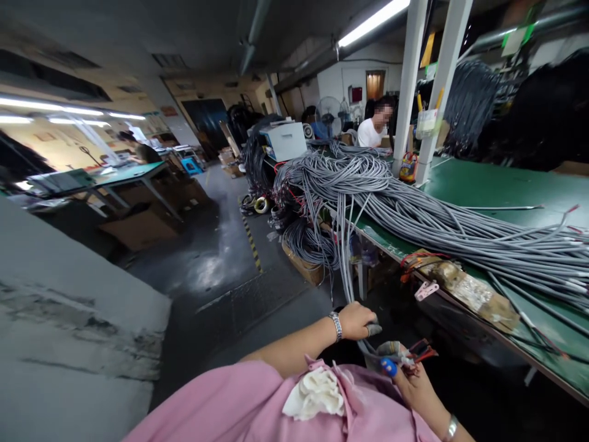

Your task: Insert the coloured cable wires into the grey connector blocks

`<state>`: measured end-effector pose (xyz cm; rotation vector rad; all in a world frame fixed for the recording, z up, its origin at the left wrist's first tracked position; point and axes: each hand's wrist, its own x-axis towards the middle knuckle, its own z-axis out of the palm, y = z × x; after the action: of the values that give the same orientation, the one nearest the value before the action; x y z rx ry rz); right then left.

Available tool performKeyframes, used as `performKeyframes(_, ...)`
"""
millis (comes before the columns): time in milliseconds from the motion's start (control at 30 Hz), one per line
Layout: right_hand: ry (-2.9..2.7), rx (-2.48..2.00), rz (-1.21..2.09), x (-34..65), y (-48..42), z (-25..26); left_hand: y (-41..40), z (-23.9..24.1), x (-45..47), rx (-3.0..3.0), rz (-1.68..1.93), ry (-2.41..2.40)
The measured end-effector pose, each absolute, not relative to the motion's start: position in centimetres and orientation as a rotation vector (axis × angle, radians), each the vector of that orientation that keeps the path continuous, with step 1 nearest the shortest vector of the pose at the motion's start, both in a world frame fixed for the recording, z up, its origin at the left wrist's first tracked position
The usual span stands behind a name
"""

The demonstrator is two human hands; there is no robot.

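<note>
Several grey cables (344,245) hang from the bench edge down to my hands. My left hand (358,320), with a watch at the wrist and a grey finger cover, is closed around these cables. Lower and to the right, my right hand (407,371) grips the cables near their ends, and red and dark stripped wires (424,350) stick out past the fingers. Blue tape or a blue cover (389,367) shows at the thumb. A large pile of grey cables (350,175) lies along the green bench (478,181).
A taped block (473,291) and a pink clip (426,291) sit at the bench's near edge. A white post (409,86) rises from the bench. A person in white (370,130) sits behind the pile. Below stands a cardboard box (304,264) of cables. A wall (78,307) is at left.
</note>
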<state>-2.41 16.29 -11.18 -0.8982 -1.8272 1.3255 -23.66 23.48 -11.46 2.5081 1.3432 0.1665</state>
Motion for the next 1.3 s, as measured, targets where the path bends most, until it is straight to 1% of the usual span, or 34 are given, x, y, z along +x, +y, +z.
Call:
performKeyframes(100, -1.794, -0.947, 1.295, -1.7, 16.1, -11.1, 23.5, -10.7, -23.9, 2.542, 0.01, 1.29)
performKeyframes(200, -1.709, -1.083, 1.257, -0.9, 16.6, -10.4, 22.7, -8.7, -23.7, 2.424, 0.027, 1.102)
performKeyframes(267, -1.644, -1.159, 1.283, -0.6, 17.0, -9.3, 21.7, -7.0, -23.0, 2.231, 0.165, 0.864)
performKeyframes(333, -1.595, -1.159, 1.339, -0.7, 17.5, -7.7, 20.6, -5.4, -22.2, 1.921, 0.377, 0.697)
performKeyframes(400, -1.575, -1.082, 1.457, -1.0, 18.1, -6.2, 19.9, -4.1, -21.3, 1.679, 0.542, 0.649)
performKeyframes(467, -1.541, -0.972, 1.579, -1.6, 18.6, -5.3, 19.6, -3.5, -20.6, 1.601, 0.637, 0.697)
performKeyframes(533, -1.483, -0.912, 1.671, -2.2, 18.8, -4.9, 19.6, -3.5, -19.9, 1.607, 0.706, 0.735)
performKeyframes(600, -1.397, -0.895, 1.675, -2.8, 18.8, -5.1, 19.8, -4.2, -19.2, 1.591, 0.754, 0.744)
performKeyframes(800, -1.349, -0.912, 1.766, -2.6, 18.1, -6.1, 20.5, -7.1, -18.5, 1.222, 0.492, 0.805)
performKeyframes(933, -1.235, -0.877, 1.79, -1.8, 17.9, -6.4, 20.2, -7.8, -19.1, 1.147, 0.528, 0.948)
performKeyframes(1033, -1.214, -0.945, 1.807, -1.6, 18.3, -6.4, 19.8, -7.8, -19.3, 1.178, 0.541, 0.974)
performKeyframes(1100, -1.291, -1.043, 1.748, -1.6, 18.8, -6.5, 19.6, -7.8, -19.2, 1.193, 0.532, 0.984)
performKeyframes(1200, -1.4, -1.158, 1.567, -1.7, 19.7, -6.6, 19.6, -7.7, -19.1, 1.187, 0.536, 1.035)
performKeyframes(1300, -1.424, -1.183, 1.548, -1.8, 20.6, -6.5, 19.6, -7.6, -19.3, 1.149, 0.577, 1.053)
